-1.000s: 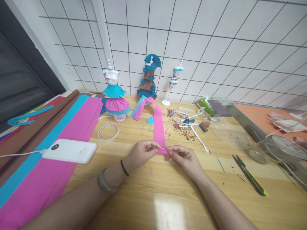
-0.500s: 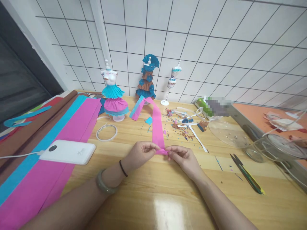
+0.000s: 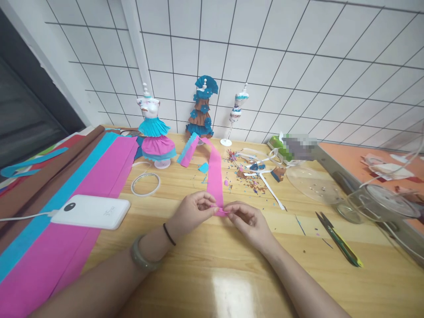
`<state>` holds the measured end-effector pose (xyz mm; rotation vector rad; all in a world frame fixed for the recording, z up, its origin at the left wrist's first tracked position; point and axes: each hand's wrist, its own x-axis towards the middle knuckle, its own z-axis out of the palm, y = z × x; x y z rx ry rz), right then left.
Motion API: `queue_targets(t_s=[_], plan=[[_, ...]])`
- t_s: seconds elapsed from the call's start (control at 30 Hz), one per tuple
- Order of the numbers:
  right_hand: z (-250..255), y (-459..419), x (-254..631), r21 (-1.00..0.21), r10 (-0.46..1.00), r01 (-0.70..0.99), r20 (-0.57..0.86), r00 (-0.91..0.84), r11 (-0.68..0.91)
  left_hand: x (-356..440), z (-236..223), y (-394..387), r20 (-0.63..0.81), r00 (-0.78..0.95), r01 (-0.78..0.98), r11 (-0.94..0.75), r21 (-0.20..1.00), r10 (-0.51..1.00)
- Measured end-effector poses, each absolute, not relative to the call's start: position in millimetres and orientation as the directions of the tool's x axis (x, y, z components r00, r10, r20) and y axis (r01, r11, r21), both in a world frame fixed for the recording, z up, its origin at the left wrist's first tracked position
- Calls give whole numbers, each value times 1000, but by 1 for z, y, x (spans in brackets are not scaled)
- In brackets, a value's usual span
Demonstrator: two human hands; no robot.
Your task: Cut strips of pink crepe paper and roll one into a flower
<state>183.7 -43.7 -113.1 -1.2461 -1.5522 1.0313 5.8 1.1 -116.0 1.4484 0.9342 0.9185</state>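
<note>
A long pink crepe paper strip runs away from me across the wooden table, its far part bent over to the left and edged in blue. Its near end has a narrow fold. My left hand pinches the left side of that folded end between thumb and fingers. The right side is pinched by the fingertips of my right hand. Beyond the strip stand a mannequin in a blue and pink paper skirt, one in a brown and teal ruffled dress, and a mostly bare one.
At left, a white power bank lies on pink and blue paper sheets, near a tape roll. Paper scraps litter the table right of the strip. Yellow-handled snips and a clear jar lie farther right.
The near end of the pink strip is gathered narrower, and my hands have come closer together on it. The whole view has shifted slightly.
</note>
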Motion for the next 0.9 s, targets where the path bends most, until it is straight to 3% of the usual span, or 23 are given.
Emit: queue_targets(t_s=[0.13,0.3,0.7,0.9], plan=[[-115,-44,183,-936,982,300,164,-89,183,8,-114,-4,85,398,69,-122,990,914],[-121,-41,180,-965,985,208,145,-96,162,9,-113,-8,198,386,178,-284,942,901],[-120,-41,180,-978,989,172,106,-100,122,7,-112,-7,322,377,303,-445,843,868],[-120,-42,180,-970,985,182,147,-91,162,6,-110,-7,307,402,338,-451,826,863]])
